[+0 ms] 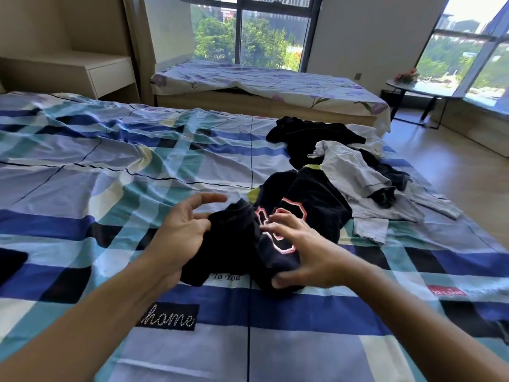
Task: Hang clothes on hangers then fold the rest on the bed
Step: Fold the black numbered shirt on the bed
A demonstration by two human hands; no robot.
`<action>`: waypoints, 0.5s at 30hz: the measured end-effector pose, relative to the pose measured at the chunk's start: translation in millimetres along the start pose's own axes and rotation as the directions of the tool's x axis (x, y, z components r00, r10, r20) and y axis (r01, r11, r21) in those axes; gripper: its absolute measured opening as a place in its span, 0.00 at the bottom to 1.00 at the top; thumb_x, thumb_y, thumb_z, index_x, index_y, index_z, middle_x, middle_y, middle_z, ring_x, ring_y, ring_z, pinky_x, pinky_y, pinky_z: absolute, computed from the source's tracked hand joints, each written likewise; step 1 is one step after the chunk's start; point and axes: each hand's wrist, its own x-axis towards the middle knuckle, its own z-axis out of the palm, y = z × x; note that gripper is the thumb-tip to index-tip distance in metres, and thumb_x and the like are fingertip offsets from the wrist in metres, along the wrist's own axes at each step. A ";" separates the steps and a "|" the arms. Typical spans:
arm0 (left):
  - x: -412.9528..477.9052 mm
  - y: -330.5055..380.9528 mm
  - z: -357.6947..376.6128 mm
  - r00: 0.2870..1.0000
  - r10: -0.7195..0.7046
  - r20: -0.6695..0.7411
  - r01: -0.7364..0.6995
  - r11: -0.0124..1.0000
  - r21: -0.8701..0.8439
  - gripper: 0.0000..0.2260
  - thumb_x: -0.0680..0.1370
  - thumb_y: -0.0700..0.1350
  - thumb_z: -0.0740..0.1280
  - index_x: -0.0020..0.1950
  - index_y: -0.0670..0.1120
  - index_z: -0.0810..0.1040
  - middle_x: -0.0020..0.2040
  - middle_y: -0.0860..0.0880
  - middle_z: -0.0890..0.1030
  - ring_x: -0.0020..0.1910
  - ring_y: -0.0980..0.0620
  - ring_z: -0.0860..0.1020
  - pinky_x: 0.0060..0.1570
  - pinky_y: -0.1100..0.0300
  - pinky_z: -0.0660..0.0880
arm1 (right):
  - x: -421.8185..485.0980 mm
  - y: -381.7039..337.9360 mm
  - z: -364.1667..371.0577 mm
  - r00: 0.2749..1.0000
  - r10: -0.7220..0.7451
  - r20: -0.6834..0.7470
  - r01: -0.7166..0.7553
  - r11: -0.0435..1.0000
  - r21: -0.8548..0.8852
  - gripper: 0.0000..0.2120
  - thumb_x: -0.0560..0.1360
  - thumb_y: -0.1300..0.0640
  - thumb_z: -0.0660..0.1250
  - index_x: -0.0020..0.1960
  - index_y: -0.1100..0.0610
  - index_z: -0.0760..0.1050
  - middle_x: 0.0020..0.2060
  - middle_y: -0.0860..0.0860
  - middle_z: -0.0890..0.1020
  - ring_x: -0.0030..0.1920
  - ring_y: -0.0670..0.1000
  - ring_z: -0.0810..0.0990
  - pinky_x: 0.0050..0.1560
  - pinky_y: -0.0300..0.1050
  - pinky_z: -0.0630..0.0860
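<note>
On plaid bed [82,166], right hand [305,252] grip clasping black shirt [311,194], left hand [179,232] part hidden by cloth, grip unclear

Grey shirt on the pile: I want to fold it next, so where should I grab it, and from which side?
Probably the grey shirt by its bunched upper end, from the right edge of the bed: it drapes on top of the black clothes, so it should lift free.

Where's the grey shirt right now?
Head view, right side of the bed: the grey shirt lies crumpled on the black clothes, just beyond the black printed top.
</note>
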 end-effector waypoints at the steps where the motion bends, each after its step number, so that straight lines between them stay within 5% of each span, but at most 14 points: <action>1: 0.5 2.0 -2.1 1.000 -0.006 -0.006 0.006 1.000 0.011 0.20 0.79 0.27 0.56 0.55 0.45 0.82 0.41 0.41 0.85 0.28 0.49 0.81 0.25 0.61 0.77 | 1.4 10.3 9.4 0.996 0.081 0.035 -0.071 0.973 -0.220 0.44 0.65 0.42 0.78 0.77 0.43 0.62 0.78 0.46 0.56 0.79 0.49 0.53 0.76 0.54 0.59; 4: 7.9 7.2 -18.0 0.983 -0.025 -0.181 0.022 1.000 -0.017 0.20 0.80 0.30 0.55 0.44 0.47 0.82 0.38 0.42 0.84 0.28 0.47 0.80 0.25 0.59 0.77 | 3.4 25.6 25.0 0.973 0.230 -0.001 -0.207 0.874 -0.439 0.26 0.73 0.47 0.71 0.69 0.46 0.69 0.77 0.50 0.61 0.79 0.53 0.56 0.75 0.60 0.57; 8: 13.0 24.2 -44.8 0.876 0.078 -0.476 -0.056 0.997 0.061 0.18 0.75 0.31 0.55 0.38 0.49 0.79 0.37 0.47 0.79 0.34 0.50 0.76 0.34 0.59 0.74 | 7.0 17.0 8.4 0.942 0.335 -0.023 -0.327 0.902 -0.280 0.14 0.75 0.53 0.63 0.59 0.49 0.78 0.58 0.53 0.80 0.61 0.58 0.77 0.60 0.54 0.74; 10: 25.5 24.3 -85.8 0.797 0.080 -0.599 -0.090 0.996 0.014 0.14 0.72 0.36 0.57 0.37 0.49 0.79 0.38 0.48 0.79 0.36 0.51 0.77 0.37 0.60 0.75 | 2.2 3.0 -12.1 0.938 0.331 0.104 -0.295 0.917 -0.267 0.10 0.75 0.49 0.64 0.52 0.52 0.79 0.48 0.53 0.81 0.49 0.55 0.80 0.47 0.47 0.77; 12: 88.5 -46.6 -201.8 0.703 0.045 -0.710 0.006 0.998 0.069 0.10 0.69 0.48 0.61 0.42 0.51 0.82 0.41 0.46 0.82 0.42 0.42 0.82 0.42 0.48 0.80 | -11.0 -6.9 -30.1 0.880 0.339 0.331 -0.264 0.931 -0.252 0.08 0.73 0.49 0.69 0.40 0.52 0.76 0.34 0.47 0.78 0.34 0.47 0.76 0.32 0.40 0.71; 14: 142.5 -96.1 -305.3 0.622 0.084 -0.779 0.189 0.949 0.254 0.16 0.66 0.58 0.65 0.50 0.53 0.81 0.45 0.43 0.84 0.47 0.34 0.83 0.39 0.32 0.79 | -25.9 -9.6 -41.3 0.732 0.354 0.582 -0.313 0.934 -0.173 0.11 0.70 0.48 0.73 0.37 0.53 0.76 0.31 0.47 0.80 0.32 0.47 0.78 0.34 0.38 0.73; 15: 146.8 -102.0 -309.9 0.641 0.082 -0.763 0.255 0.915 0.312 0.18 0.67 0.60 0.67 0.51 0.52 0.80 0.45 0.42 0.84 0.46 0.34 0.83 0.40 0.32 0.79 | -30.9 -7.7 -44.2 0.662 0.328 0.674 -0.356 0.929 -0.102 0.12 0.70 0.46 0.75 0.39 0.54 0.77 0.34 0.49 0.83 0.35 0.50 0.82 0.39 0.41 0.75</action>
